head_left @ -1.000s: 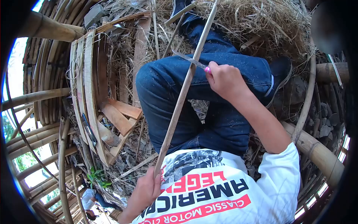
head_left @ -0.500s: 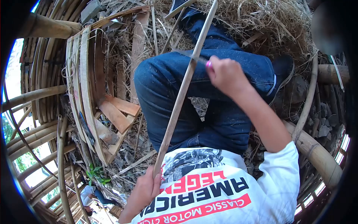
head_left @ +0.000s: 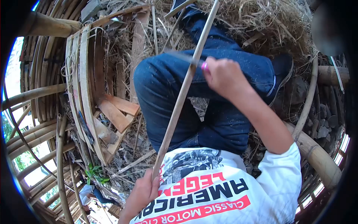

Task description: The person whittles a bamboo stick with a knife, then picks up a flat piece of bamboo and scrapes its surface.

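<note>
The right hand (head_left: 223, 76) is closed in a fist around the pink handle of a knife (head_left: 185, 57), whose blurred blade lies across a long bamboo strip (head_left: 179, 100) just above the raised knee of the blue jeans (head_left: 160, 89). The left hand (head_left: 143, 192) grips the strip's lower end beside the white printed shirt (head_left: 223, 190), and from there the strip runs slantwise up over the legs to the top edge of the view. To the left stands a bundle of curved bamboo slats (head_left: 84, 86) with short wooden offcuts (head_left: 117, 112) at its foot, dry straw (head_left: 261, 18) lies beyond the feet, and a thick bamboo pole (head_left: 317, 153) is at the right
</note>
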A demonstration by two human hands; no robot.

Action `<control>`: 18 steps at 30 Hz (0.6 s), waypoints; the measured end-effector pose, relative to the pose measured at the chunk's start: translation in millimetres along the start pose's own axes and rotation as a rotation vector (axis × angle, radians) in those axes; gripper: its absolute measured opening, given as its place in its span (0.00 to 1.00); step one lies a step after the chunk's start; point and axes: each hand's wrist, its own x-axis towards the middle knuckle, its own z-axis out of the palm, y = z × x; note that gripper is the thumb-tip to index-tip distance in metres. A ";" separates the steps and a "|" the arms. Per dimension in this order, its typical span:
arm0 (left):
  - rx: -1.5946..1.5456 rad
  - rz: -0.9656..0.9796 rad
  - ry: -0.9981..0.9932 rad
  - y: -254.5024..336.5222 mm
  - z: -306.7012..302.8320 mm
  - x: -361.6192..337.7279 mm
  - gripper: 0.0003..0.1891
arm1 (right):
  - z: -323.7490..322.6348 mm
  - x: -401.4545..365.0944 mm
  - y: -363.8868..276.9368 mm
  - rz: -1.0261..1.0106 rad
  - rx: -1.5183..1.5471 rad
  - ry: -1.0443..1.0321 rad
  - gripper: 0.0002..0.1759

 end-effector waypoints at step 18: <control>-0.009 -0.058 0.004 7.8 -0.4 0.6 0.09 | 0.9 40.0 48.1 0.172 -0.150 0.089 0.14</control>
